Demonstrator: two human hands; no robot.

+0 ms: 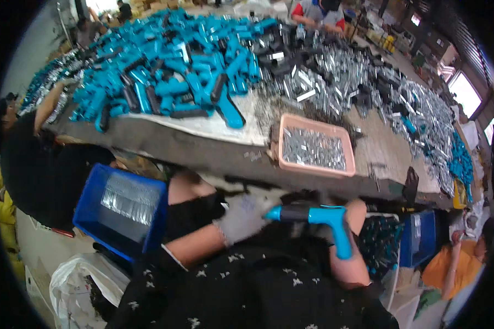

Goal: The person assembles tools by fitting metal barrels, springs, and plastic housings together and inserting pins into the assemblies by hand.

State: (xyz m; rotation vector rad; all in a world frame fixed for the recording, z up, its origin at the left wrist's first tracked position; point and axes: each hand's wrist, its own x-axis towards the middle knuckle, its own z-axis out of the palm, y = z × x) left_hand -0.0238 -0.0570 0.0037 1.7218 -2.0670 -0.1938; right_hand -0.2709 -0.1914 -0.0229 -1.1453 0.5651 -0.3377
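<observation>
Black shirt [269, 288], turquoise tool [325, 214] pointing left, long axis crosswise

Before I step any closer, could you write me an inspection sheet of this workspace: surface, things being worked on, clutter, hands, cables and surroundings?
Surface: brown table, partly covered with pale sheeting.
Things in work: teal tool with a black section, held in front of the body, off the table.
Clutter: teal pile at centre-left; metal parts heaped to the right, black parts among them; pink tray of small metal pieces at the near edge; blue bin of shiny parts at lower left.
Hands: gloved left hand grips the tool's front end; right hand blurred and mostly hidden, grip unclear.
Cables: nothing seen.
Surroundings: other people around the table; bright windows at right.
</observation>
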